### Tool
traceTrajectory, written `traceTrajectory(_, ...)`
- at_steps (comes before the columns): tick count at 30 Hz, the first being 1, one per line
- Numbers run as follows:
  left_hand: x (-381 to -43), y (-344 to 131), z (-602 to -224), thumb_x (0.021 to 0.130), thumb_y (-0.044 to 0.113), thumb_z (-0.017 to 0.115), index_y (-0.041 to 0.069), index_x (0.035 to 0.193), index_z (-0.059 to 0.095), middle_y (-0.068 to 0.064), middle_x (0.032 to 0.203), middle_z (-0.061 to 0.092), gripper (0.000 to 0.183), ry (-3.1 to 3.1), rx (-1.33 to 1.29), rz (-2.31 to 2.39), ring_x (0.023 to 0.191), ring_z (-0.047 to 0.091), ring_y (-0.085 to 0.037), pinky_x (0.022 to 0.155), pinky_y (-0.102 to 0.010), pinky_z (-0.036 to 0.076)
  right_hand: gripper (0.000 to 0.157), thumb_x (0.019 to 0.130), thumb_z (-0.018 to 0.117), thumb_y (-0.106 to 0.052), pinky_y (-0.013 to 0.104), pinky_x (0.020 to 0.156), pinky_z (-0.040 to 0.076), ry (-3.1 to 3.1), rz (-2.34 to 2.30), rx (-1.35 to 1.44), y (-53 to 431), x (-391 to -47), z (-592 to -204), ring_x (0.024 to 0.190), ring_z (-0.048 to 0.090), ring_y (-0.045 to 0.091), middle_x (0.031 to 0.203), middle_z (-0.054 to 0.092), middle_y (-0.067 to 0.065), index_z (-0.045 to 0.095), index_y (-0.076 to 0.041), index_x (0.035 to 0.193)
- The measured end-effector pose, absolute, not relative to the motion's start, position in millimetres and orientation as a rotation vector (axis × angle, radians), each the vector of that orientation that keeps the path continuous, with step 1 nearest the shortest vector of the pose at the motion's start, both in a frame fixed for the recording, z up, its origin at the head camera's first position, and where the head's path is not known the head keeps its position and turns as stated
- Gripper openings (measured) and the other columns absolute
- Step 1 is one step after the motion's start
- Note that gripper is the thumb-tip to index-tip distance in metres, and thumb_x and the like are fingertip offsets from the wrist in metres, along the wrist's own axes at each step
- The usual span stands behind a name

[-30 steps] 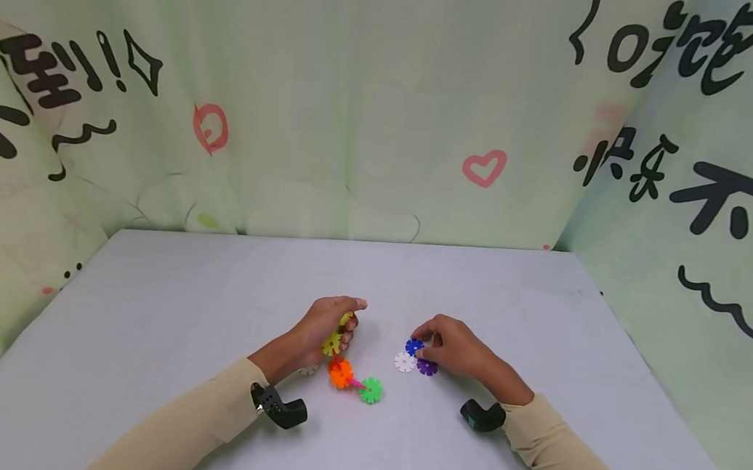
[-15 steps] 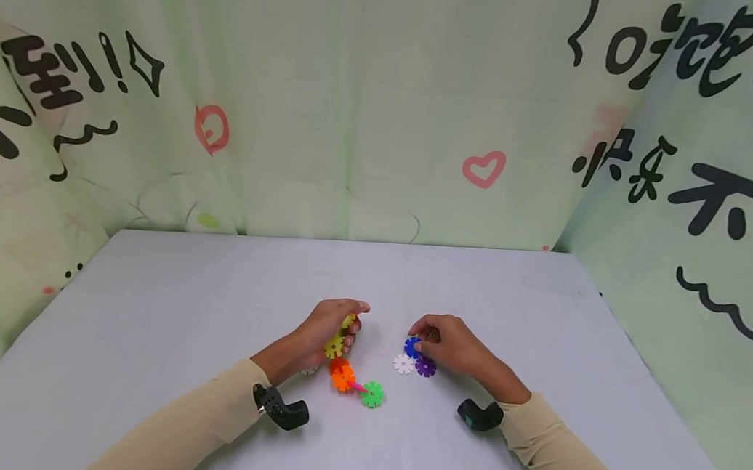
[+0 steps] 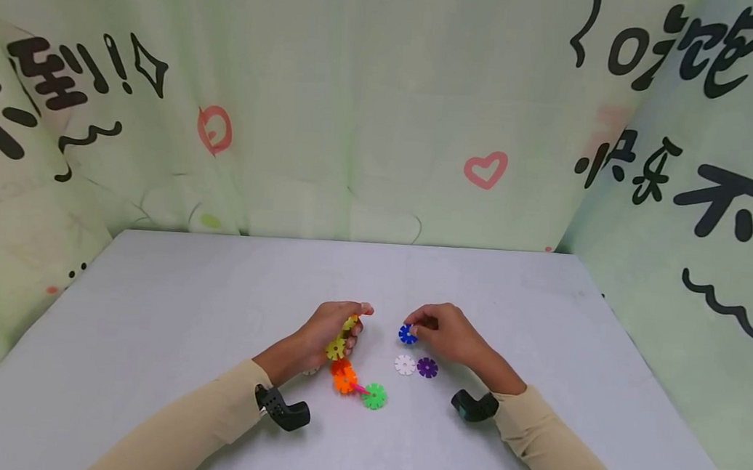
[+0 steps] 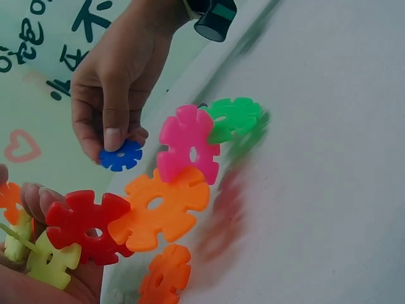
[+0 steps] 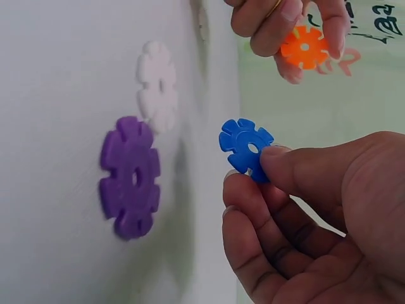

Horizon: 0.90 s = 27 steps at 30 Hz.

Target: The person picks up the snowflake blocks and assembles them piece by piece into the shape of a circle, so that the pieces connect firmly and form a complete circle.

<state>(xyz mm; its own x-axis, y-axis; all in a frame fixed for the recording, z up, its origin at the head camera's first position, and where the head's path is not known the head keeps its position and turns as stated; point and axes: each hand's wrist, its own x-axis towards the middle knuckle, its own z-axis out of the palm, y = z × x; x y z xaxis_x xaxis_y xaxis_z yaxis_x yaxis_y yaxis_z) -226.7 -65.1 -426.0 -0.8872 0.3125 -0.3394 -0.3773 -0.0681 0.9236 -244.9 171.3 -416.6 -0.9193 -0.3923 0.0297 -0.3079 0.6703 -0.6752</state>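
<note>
My left hand [image 3: 322, 331] grips a linked chain of notched plastic snowflake discs. Yellow discs [image 4: 53, 261] lie in the palm, with a red disc [image 4: 88, 228], an orange disc [image 4: 158, 206], a pink disc [image 4: 186, 142] and a green disc [image 4: 234, 117] trailing from them. Another orange disc [image 5: 305, 47] shows at that hand's fingers in the right wrist view. Between thumb and fingertips, my right hand [image 3: 451, 333] pinches a blue disc [image 5: 243, 145] above the table, apart from the chain. Part of the chain is hidden by the left hand.
On the white table [image 3: 216, 275], a white disc [image 3: 404, 365] and a purple disc [image 3: 428, 367] lie side by side below the right hand. Another pale disc [image 3: 311, 370] is partly covered by the left wrist. A printed curtain [image 3: 358, 117] borders the table's back and sides.
The blue disc has come up off the table beside the white and purple discs, moving slightly left and away from me in the right hand. The left hand has shifted only slightly right.
</note>
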Motion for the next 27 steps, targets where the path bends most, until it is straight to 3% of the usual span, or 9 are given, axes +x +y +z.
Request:
traceTrajectory(7, -225.5, -64.0, -425.4, 0.099, 0.032, 0.051, -0.001, 0.131, 0.051, -0.004, 0.074, 0.049, 0.046, 1.709, -0.051, 2.019, 0.054, 0.043, -0.014, 0.051, -0.021, 0.044, 0.01, 0.09, 0.066, -0.002, 0.029, 0.073, 0.054, 2.685, -1.246, -0.58, 162.9, -245.7, -408.8, 0.078, 0.062, 0.015, 0.09, 0.068, 0.004, 0.071, -0.002, 0.099)
traceTrajectory(21, -225.0, -60.3, -424.8, 0.093, 0.028, 0.046, 0.001, 0.13, 0.048, 0.0, 0.072, 0.048, 0.046, 1.593, 0.01, 2.025, 0.056, 0.041, -0.013, 0.051, -0.021, 0.04, 0.016, 0.093, 0.065, -0.007, 0.041, 0.081, 0.054, 2.516, -1.523, -0.39, 148.2, -247.7, -396.0, 0.082, 0.065, 0.026, 0.091, 0.069, 0.006, 0.07, -0.001, 0.107)
traceTrajectory(27, -225.4, -62.5, -426.2, 0.094, 0.027, 0.046, 0.001, 0.123, 0.05, -0.001, 0.07, 0.048, 0.04, 1.611, 0.011, 2.032, 0.054, 0.041, -0.014, 0.05, -0.021, 0.041, 0.017, 0.093, 0.065, -0.009, 0.034, 0.078, 0.055, 2.488, -1.537, -0.401, 141.3, -249.0, -396.9, 0.079, 0.064, 0.02, 0.09, 0.069, 0.006, 0.071, -0.001, 0.107)
